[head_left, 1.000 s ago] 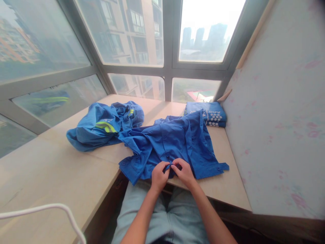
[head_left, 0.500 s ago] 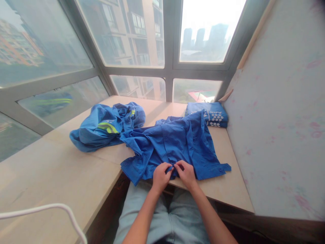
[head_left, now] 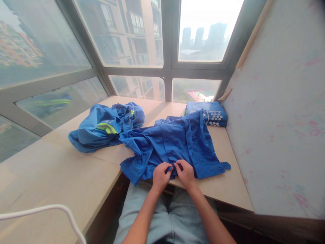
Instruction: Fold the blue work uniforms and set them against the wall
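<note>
Blue shirt (head_left: 176, 137), unmoved, fingers (head_left: 165, 164) (still) pinching

A head-worn camera is looking forward and down from above and behind the bare fingers (head_left: 165, 164), sitting near them and facing the windows (head_left: 138, 34) well beyond their tips.

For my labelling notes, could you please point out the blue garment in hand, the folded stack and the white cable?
Blue garment (head_left: 175, 139), head view: middle of its fabric.
Folded stack (head_left: 211, 112), head view: printed side.
White cable (head_left: 55, 206), head view: upper bend.
</note>
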Demonstrator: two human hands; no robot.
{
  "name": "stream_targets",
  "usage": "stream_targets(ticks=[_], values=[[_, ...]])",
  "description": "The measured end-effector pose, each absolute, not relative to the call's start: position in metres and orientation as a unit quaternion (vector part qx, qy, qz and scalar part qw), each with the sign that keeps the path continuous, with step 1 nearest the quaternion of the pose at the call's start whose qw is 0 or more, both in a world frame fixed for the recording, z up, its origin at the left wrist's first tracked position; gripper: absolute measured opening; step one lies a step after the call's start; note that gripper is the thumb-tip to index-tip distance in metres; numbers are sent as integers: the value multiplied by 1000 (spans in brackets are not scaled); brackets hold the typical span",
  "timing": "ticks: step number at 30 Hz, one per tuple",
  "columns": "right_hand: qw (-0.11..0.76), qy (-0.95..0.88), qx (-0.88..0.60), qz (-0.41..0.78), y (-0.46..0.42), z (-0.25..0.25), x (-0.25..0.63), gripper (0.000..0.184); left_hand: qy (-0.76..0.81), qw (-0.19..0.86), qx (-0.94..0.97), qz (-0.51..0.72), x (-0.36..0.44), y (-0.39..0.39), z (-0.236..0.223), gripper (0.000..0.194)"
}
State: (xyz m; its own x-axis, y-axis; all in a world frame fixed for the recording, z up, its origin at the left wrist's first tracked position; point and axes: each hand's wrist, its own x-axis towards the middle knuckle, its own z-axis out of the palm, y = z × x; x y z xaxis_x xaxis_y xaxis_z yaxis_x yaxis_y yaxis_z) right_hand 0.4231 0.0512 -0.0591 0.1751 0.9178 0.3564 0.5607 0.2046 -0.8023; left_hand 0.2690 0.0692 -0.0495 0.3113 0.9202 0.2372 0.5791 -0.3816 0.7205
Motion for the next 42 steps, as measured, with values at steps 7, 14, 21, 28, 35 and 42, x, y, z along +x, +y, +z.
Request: stream_targets(ticks=[7, 14, 21, 28, 35, 42], values=[[459, -594, -618, 236, 51, -58, 423, 22, 481, 268, 771, 320, 268, 70, -51, 15], [448, -597, -605, 277, 53, -58, 426, 19, 473, 277, 772, 323, 266, 69, -50, 15], [477, -572, -614, 263, 51, -60, 426, 17, 481, 279, 766, 323, 269, 68, -47, 17], [606, -414, -623, 272, 63, -68, 443, 19, 477, 282, 771, 315, 253, 73, -43, 25], [523, -476, -676, 207, 92, -39, 485, 16, 534, 146, 795, 247, 212, 87, -19, 36], [372, -742, -555, 48, 93, -15, 426, 30, 494, 167, 797, 304, 253, 85, 3, 53]])
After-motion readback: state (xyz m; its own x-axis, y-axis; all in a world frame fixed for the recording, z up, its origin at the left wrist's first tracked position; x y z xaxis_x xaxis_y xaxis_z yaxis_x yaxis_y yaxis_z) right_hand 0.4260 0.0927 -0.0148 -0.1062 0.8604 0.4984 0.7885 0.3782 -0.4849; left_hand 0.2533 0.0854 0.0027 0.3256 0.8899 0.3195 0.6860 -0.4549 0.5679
